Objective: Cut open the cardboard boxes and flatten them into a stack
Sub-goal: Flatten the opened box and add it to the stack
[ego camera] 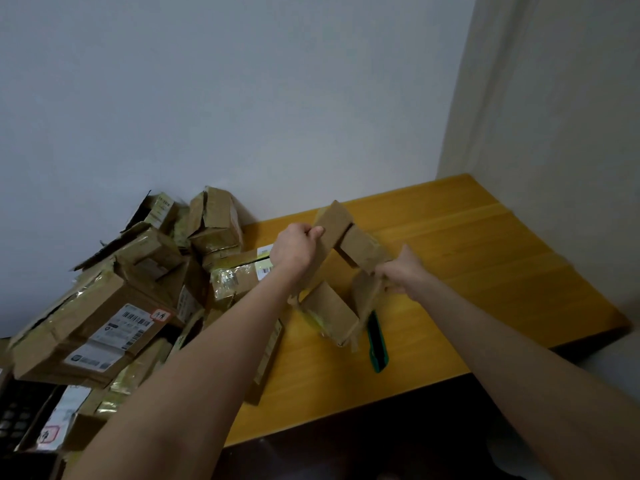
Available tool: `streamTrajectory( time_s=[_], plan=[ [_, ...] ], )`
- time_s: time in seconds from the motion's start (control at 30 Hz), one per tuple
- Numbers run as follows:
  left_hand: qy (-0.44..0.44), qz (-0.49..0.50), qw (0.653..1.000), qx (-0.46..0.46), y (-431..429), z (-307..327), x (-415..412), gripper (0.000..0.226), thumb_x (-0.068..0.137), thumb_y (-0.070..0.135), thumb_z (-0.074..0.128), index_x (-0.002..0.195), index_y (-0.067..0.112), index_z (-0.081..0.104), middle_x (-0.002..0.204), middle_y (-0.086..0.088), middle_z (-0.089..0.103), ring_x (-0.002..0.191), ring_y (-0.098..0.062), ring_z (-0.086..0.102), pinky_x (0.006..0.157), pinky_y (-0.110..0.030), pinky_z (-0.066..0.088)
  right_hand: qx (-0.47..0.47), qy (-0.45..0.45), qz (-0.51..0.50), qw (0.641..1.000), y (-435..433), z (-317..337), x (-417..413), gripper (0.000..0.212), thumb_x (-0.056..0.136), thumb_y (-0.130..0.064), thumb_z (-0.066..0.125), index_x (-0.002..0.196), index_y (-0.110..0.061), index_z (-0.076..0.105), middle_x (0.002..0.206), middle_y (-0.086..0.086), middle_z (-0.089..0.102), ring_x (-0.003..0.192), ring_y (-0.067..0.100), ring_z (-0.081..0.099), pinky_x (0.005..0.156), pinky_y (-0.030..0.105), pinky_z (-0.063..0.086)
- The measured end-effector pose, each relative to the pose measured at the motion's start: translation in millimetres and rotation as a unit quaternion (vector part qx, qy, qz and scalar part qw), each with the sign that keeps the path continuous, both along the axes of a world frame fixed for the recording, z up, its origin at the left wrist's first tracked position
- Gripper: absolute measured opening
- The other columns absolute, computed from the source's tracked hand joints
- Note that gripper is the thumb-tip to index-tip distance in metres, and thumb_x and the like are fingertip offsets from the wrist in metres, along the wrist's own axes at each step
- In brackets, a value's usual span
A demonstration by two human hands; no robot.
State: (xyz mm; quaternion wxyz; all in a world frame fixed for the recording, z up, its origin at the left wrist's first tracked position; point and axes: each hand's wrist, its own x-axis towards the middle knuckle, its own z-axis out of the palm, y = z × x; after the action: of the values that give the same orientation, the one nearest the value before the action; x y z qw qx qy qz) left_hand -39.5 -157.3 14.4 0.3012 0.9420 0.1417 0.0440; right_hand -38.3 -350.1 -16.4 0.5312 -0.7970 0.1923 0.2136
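Observation:
A small brown cardboard box [330,306], opened out with its flaps spread, is held above the yellow wooden table [485,258]. My left hand [294,249] grips its upper left flap. My right hand [403,271], blurred, pinches the box's right side wall. Yellowish tape hangs from the box's lower edge. A green-handled cutter [377,341] lies on the table just below the box, apart from both hands.
A heap of taped cardboard boxes [114,306] with shipping labels fills the table's left side against the white wall. One flat box [268,355] lies under my left forearm. A dark keyboard [17,414] shows at the lower left. The table's front edge runs diagonally.

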Motion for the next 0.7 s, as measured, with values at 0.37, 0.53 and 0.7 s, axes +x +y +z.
streamTrajectory(
  time_s=[0.37,0.53,0.7],
  plan=[
    [0.035,-0.023,0.991,-0.123,2.6,3.3,6.6,0.031,0.096,0.044,0.051,0.080,0.020,0.063,0.081,-0.003,0.061,0.075,-0.018,0.055,0.067,-0.032,0.044,-0.392,-0.158,0.176,0.889,-1.5,-11.8,-10.9,0.088,0.089,-0.048,0.059,0.153,-0.022,0.004,0.156,0.009,0.023,0.142,0.032,0.024,0.112,0.048,0.028],
    [0.043,-0.079,0.992,-0.084,-16.3,10.0,3.9,0.037,0.096,0.042,0.053,0.063,0.025,0.053,0.064,0.005,0.052,0.071,-0.020,0.050,0.061,-0.029,0.036,-0.423,-0.147,0.142,0.883,18.0,0.6,-7.3,0.122,0.071,-0.075,0.061,0.152,-0.009,-0.002,0.156,0.011,0.021,0.142,0.033,0.021,0.110,0.050,0.025],
    [0.046,-0.106,0.991,-0.065,-14.8,11.6,1.7,0.023,0.097,0.042,0.051,0.086,0.025,0.061,0.084,-0.001,0.059,0.087,-0.023,0.057,0.071,-0.030,0.042,-0.405,-0.192,0.158,0.880,10.2,4.9,-3.8,0.100,0.087,-0.049,0.061,0.152,-0.008,-0.002,0.146,0.012,0.036,0.125,0.030,0.042,0.086,0.040,0.045]
  ],
)
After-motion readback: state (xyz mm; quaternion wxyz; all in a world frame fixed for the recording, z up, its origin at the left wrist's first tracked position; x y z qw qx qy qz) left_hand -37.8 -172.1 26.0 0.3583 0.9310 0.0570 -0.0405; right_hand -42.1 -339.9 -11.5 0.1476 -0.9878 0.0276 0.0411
